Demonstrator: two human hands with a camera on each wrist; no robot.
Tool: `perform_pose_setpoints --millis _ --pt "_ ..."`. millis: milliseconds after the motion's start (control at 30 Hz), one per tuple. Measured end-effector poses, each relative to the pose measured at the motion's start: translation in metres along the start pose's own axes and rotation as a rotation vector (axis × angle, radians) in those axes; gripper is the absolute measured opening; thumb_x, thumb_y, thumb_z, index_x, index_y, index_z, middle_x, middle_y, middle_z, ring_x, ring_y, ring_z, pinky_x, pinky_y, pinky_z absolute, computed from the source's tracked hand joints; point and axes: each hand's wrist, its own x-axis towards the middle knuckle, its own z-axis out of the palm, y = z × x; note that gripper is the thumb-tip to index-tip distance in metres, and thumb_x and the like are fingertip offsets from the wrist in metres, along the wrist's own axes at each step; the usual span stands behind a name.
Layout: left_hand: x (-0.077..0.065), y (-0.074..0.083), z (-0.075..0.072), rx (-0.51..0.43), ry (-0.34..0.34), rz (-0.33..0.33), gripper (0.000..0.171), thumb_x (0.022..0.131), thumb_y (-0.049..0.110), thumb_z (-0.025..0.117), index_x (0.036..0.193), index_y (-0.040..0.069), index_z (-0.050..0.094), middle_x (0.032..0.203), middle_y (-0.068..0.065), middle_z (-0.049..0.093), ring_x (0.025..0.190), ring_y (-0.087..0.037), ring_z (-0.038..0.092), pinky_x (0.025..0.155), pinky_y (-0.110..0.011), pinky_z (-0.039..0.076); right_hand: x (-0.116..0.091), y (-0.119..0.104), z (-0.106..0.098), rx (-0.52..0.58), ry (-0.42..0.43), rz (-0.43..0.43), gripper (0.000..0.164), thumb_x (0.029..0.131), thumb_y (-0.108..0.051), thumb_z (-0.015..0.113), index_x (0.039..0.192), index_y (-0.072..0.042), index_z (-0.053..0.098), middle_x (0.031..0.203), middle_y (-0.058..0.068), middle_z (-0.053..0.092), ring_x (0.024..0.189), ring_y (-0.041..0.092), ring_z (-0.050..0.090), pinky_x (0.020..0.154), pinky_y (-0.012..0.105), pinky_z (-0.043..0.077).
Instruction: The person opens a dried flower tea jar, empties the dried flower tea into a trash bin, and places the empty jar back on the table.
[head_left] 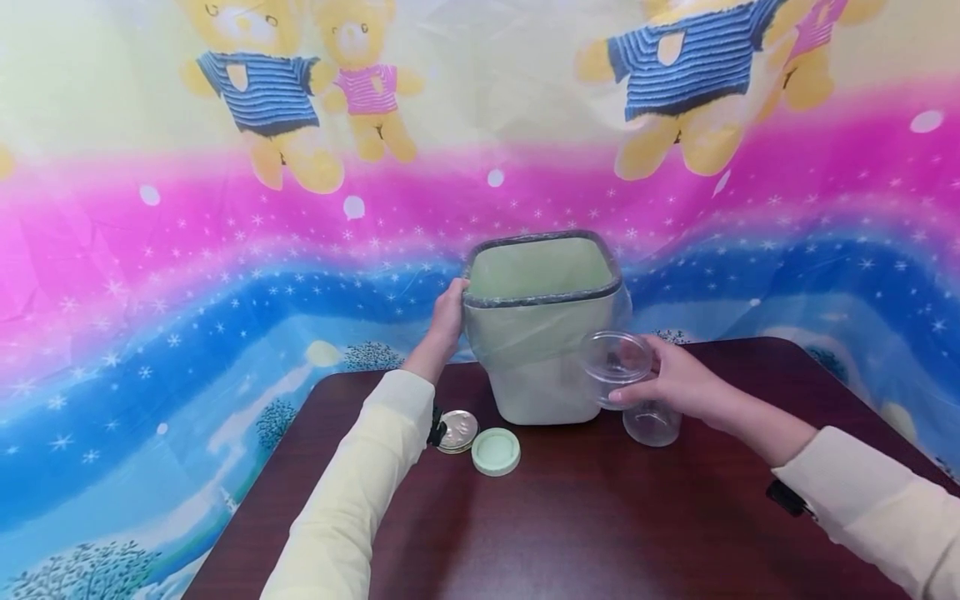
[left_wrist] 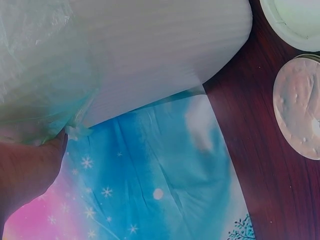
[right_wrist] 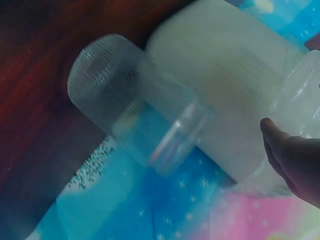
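Observation:
A whitish trash bin [head_left: 540, 392] stands upright at the table's far side, lined with a thin pale green bag [head_left: 536, 267] under a dark rim. My left hand [head_left: 448, 317] grips the bin's upper left side at the rim, over the bag; its thumb shows against the bag in the left wrist view. My right hand [head_left: 690, 379] holds a clear plastic jar [head_left: 606, 387], lidless and mouth up, in front of the bin's right side. Just below that hand, a second clear jar [right_wrist: 125, 95] stands on the table.
On the dark wooden table [head_left: 570, 517], a pale green round lid [head_left: 496, 452] lies near the bin's front left. Beside it is a silvery round lid [head_left: 458, 431], stacked on something thin. A printed cloth [head_left: 300, 242] with bears hangs behind the table.

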Motion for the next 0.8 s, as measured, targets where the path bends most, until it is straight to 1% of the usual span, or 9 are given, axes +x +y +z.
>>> perform_pose_setpoints --millis 100,200,333,433,500,567,667,733,800 --pt "0.0 0.0 0.001 0.007 -0.006 0.002 0.035 0.091 0.036 0.045 0.096 0.005 0.059 0.098 -0.003 0.054 0.09 -0.017 0.047 0.085 -0.034 0.038 0.0 0.005 0.009 -0.011 -0.007 0.0 0.093 0.072 -0.03 0.086 0.142 0.005 0.036 0.127 0.024 0.057 0.114 0.036 0.055 0.093 0.049 0.043" --pt "0.0 0.0 0.001 0.014 -0.004 0.007 0.034 0.091 0.036 0.045 0.094 0.005 0.058 0.094 -0.003 0.053 0.086 -0.017 0.047 0.083 -0.034 0.038 0.0 0.011 0.017 -0.002 -0.024 -0.019 0.092 0.072 -0.028 0.087 0.14 0.006 0.037 0.129 0.024 0.056 0.117 0.036 0.054 0.096 0.051 0.041" --pt "0.0 0.0 0.001 0.017 0.003 0.009 0.029 0.091 0.036 0.045 0.089 0.01 0.058 0.093 -0.002 0.053 0.085 -0.016 0.047 0.082 -0.033 0.038 0.001 0.019 0.028 0.014 -0.051 -0.057 0.088 0.07 -0.024 0.088 0.136 0.009 0.04 0.129 0.025 0.056 0.118 0.037 0.054 0.097 0.049 0.04" --pt "0.0 0.001 0.001 0.016 0.0 0.009 0.033 0.092 0.035 0.044 0.095 0.006 0.059 0.093 -0.003 0.052 0.083 -0.016 0.046 0.081 -0.033 0.038 0.001 0.025 0.037 0.024 -0.073 -0.07 0.085 0.07 -0.023 0.089 0.133 0.009 0.042 0.126 0.024 0.057 0.115 0.035 0.055 0.095 0.047 0.042" --pt "0.0 0.001 0.001 0.015 -0.001 0.009 0.034 0.092 0.035 0.044 0.099 0.005 0.059 0.093 -0.002 0.052 0.083 -0.016 0.046 0.081 -0.033 0.038 0.002 0.03 0.042 0.051 -0.091 -0.071 0.081 0.069 -0.02 0.089 0.13 0.009 0.044 0.126 0.024 0.057 0.115 0.036 0.055 0.094 0.046 0.044" --pt "0.0 0.001 0.001 0.012 -0.008 0.009 0.038 0.093 0.034 0.043 0.104 0.001 0.058 0.093 -0.002 0.052 0.084 -0.016 0.046 0.081 -0.033 0.038 0.002 0.035 0.048 0.055 -0.101 -0.076 0.079 0.068 -0.02 0.089 0.128 0.009 0.045 0.125 0.024 0.058 0.116 0.037 0.054 0.094 0.046 0.044" --pt "0.0 0.001 0.001 0.009 -0.018 0.007 0.042 0.093 0.034 0.043 0.108 -0.003 0.056 0.098 -0.005 0.053 0.087 -0.016 0.047 0.083 -0.033 0.038 0.003 0.042 0.055 0.043 -0.108 -0.075 0.078 0.067 -0.02 0.09 0.125 0.009 0.047 0.124 0.024 0.059 0.117 0.038 0.054 0.095 0.048 0.044" --pt "0.0 0.001 0.001 0.006 -0.028 0.004 0.046 0.093 0.035 0.043 0.113 -0.005 0.055 0.105 -0.011 0.055 0.091 -0.017 0.048 0.085 -0.034 0.038 0.002 0.046 0.06 0.008 -0.105 -0.071 0.08 0.065 -0.022 0.091 0.125 0.009 0.047 0.122 0.023 0.059 0.116 0.037 0.054 0.095 0.048 0.044" --pt "0.0 0.001 0.001 0.006 -0.033 0.001 0.049 0.093 0.036 0.042 0.116 -0.006 0.055 0.114 -0.016 0.055 0.094 -0.018 0.048 0.087 -0.034 0.038 0.002 0.05 0.064 -0.03 -0.1 -0.063 0.083 0.064 -0.025 0.092 0.125 0.009 0.047 0.121 0.021 0.06 0.114 0.036 0.055 0.093 0.048 0.044"
